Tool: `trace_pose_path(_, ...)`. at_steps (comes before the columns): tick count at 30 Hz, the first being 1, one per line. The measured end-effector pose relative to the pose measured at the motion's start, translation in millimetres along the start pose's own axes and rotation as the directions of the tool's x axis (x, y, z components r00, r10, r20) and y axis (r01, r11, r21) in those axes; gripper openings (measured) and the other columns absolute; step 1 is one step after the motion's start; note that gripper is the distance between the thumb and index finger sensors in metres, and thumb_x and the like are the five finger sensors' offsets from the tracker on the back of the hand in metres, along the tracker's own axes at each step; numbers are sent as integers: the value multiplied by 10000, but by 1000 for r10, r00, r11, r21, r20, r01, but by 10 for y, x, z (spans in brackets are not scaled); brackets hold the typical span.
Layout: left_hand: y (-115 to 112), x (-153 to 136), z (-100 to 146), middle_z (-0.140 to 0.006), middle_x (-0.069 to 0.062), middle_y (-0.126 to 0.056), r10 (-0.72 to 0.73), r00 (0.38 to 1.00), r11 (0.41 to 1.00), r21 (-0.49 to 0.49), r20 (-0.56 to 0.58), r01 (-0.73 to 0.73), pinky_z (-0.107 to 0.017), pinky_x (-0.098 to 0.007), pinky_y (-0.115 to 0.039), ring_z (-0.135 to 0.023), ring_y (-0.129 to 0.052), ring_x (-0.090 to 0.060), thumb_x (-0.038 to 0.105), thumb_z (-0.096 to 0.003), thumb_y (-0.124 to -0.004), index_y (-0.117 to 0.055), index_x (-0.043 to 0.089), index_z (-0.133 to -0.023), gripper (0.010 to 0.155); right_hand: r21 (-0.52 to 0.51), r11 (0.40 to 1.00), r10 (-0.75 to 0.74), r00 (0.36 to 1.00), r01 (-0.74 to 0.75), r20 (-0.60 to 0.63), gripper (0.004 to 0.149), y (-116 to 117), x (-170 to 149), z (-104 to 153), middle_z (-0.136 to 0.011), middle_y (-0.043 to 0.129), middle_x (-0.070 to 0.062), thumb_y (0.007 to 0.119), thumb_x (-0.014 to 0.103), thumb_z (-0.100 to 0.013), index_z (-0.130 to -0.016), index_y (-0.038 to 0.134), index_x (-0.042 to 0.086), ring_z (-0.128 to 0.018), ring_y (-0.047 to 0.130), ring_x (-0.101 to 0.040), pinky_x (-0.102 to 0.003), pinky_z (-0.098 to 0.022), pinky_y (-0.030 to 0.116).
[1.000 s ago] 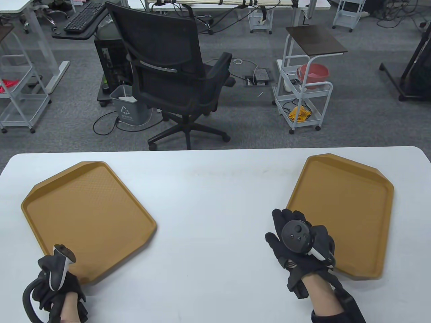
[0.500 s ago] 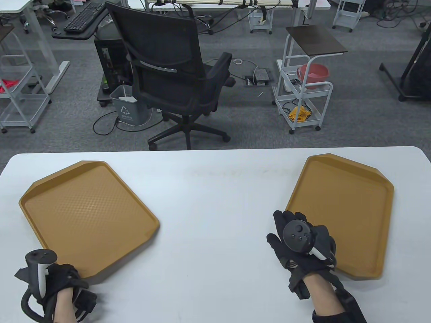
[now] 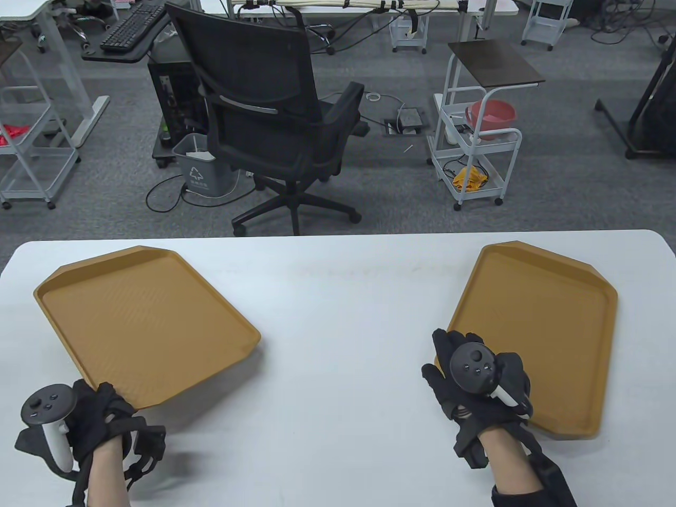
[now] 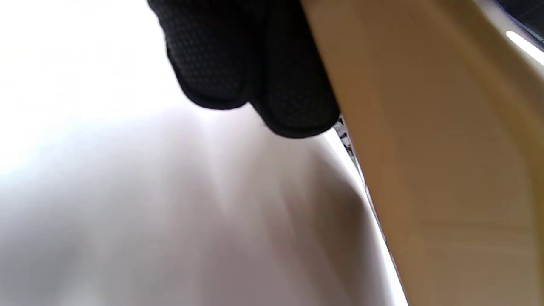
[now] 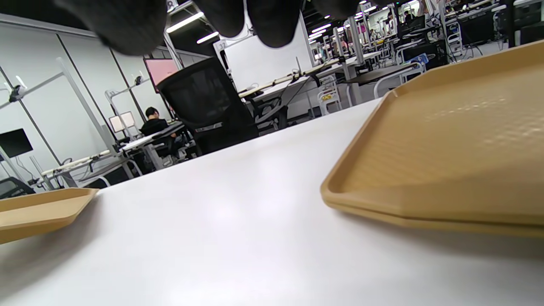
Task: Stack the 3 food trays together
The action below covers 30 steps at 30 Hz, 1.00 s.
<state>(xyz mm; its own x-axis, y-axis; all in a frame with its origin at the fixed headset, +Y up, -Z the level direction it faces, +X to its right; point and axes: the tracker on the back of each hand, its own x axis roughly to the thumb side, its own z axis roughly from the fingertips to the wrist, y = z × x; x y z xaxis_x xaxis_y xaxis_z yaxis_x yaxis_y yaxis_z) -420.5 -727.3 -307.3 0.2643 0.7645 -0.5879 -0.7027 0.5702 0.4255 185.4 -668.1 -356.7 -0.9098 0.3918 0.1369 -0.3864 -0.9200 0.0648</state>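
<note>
Two trays lie apart: your left hand [image 3: 100,417] grips the lifted left tray [image 3: 142,322] at its 7 o'clock corner; only the left wrist view shows fingers [image 4: 255,85] beneath. Your right hand [image 3: 475,380] rests splayed on the right tray [image 3: 549,327].

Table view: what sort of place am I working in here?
Likely an open-plan office or lab: an office chair and a keyboard on a desk beyond the white table, and rows of workstations in the right wrist view.

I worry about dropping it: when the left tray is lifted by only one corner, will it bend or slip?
The left tray probably stays stiff: held at its near corner by the left hand, it looks flat, without sag. It seems light, one hand carrying it. Its smooth rim may slip against the glove fingers.
</note>
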Motion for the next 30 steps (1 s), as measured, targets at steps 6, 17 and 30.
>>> trace_pose_path(6, -128, 370, 248, -883, 33, -820, 3, 989, 996, -86, 145, 10, -479, -257, -950, -485, -1100, -12, 358, -561, -625, -385, 147, -1091, 619, -35, 998, -44, 999, 45, 17, 708, -100, 33, 33, -1178, 349, -249, 628, 485, -575, -1141, 331, 182, -1052, 281, -582, -679, -735, 331)
trace_pose_path(17, -789, 1049, 880, -889, 27, -821, 67, 924, 935, -347, 375, 73, -485, -253, -952, -494, -1103, -11, 362, -569, -620, -389, 155, -1098, 613, -48, 974, -223, 975, 223, -9, 725, -165, 20, 69, -1157, 402, -270, 616, 499, -577, -1138, 318, 150, -1034, 402, -586, -657, -730, 427)
trace_pose_path(30, -1265, 1177, 1275, -889, 10, -815, 93, 878, 846, -503, 469, 179, -480, -253, -954, -495, -1104, -8, 348, -565, -619, -379, 125, -1092, 620, -4, 608, -773, 590, 794, -234, 756, 240, -291, -36, -789, 820, -201, 647, 467, -585, -1091, 325, 7, -494, 1020, -193, -342, -373, 873)
